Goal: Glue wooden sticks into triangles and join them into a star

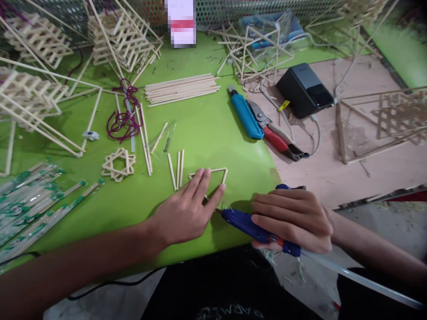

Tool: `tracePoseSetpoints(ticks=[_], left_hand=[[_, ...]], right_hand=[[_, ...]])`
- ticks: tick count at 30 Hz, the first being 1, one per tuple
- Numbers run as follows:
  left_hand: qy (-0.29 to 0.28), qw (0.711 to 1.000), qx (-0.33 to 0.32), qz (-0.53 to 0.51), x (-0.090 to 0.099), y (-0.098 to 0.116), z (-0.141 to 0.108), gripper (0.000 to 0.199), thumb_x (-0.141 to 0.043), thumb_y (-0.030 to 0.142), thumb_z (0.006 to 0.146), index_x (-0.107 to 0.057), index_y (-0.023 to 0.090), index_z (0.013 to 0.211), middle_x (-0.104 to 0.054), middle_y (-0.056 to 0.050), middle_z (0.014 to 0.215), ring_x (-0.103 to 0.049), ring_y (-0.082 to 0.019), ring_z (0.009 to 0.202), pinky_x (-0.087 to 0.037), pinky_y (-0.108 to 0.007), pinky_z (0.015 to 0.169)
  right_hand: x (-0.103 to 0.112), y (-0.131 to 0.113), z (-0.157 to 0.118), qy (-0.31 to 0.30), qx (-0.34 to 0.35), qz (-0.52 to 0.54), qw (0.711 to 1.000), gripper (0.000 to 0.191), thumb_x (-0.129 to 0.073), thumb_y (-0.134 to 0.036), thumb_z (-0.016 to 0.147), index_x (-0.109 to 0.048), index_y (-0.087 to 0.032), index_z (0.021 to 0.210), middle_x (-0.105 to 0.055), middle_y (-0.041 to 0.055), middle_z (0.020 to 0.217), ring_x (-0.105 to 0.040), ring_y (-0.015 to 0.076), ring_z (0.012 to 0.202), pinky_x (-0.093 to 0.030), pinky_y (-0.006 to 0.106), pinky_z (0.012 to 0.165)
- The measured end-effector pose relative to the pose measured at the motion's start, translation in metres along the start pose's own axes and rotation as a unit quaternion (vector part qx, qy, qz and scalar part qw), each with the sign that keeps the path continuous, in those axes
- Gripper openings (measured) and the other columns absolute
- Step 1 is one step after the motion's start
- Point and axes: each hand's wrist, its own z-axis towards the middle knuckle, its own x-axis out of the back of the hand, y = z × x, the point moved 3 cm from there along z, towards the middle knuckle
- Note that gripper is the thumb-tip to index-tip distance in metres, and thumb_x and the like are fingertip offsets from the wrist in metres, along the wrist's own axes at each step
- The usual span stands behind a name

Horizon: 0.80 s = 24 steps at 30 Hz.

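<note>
In the head view, a small stick frame [219,169] was seen flat on the green table [207,133], partly covered by the left hand [185,211]. Its long upper stick was aligned roughly from nine to three o'clock, and from its right end a short side was dropped toward six. The frame was touched by the fingers of the left hand, whose grip was left unclosed, the fingers laid straight and the thumb spread.

By the right hand [296,218] a blue glue gun [245,222] was clasped, the grip wrapped closely around its body. The gun's long axis was pointed toward ten o'clock, where the frame was placed; the left hand was thus the nearer. The nozzle [219,210] was brought just beside the left thumb; whether a stick was touched by it could not be told. Three short sticks [178,170] were laid at the left hand's eleven o'clock.
</note>
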Motion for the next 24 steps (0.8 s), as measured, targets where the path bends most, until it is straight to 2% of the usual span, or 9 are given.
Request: tracePoseSetpoints(ticks=[10, 18, 24], left_hand=[[-0.005, 1.000, -0.005, 0.004, -0.0013, -0.0013, -0.0008, 0.049, -0.052, 0.024, 0.095, -0.055, 0.008, 0.141, -0.054, -0.033, 0.136, -0.053, -0.042, 0.129, -0.057, -0.046, 0.096], [-0.009, 1.000, -0.007, 0.001, -0.0015, -0.0021, -0.0008, 0.051, -0.054, 0.024, 0.094, -0.054, 0.007, 0.142, -0.053, -0.033, 0.137, -0.051, -0.043, 0.130, -0.057, -0.048, 0.096], [-0.010, 1.000, -0.003, -0.001, -0.0011, -0.0019, -0.0010, 0.051, -0.054, 0.024, 0.094, -0.054, 0.007, 0.142, -0.052, -0.033, 0.137, -0.051, -0.042, 0.131, -0.056, -0.047, 0.097]], right_hand=[[0.0032, -0.0004, -0.0030, 0.002, -0.002, 0.008, 1.000, 0.033, -0.067, -0.040, 0.091, -0.067, -0.007, 0.097, -0.070, 0.0098, 0.081, -0.072, 0.0209, 0.088, -0.061, 0.031, 0.066], [0.0039, 0.0011, -0.0035, -0.009, -0.029, -0.013, 0.999, 0.030, -0.066, -0.042, 0.092, -0.066, -0.013, 0.099, -0.072, 0.0050, 0.082, -0.072, 0.0168, 0.089, -0.062, 0.027, 0.068], [0.0017, 0.0023, -0.0006, 0.000, -0.018, -0.003, 1.000, 0.030, -0.068, -0.038, 0.090, -0.067, -0.009, 0.097, -0.072, 0.0072, 0.081, -0.072, 0.0188, 0.087, -0.062, 0.029, 0.067]])
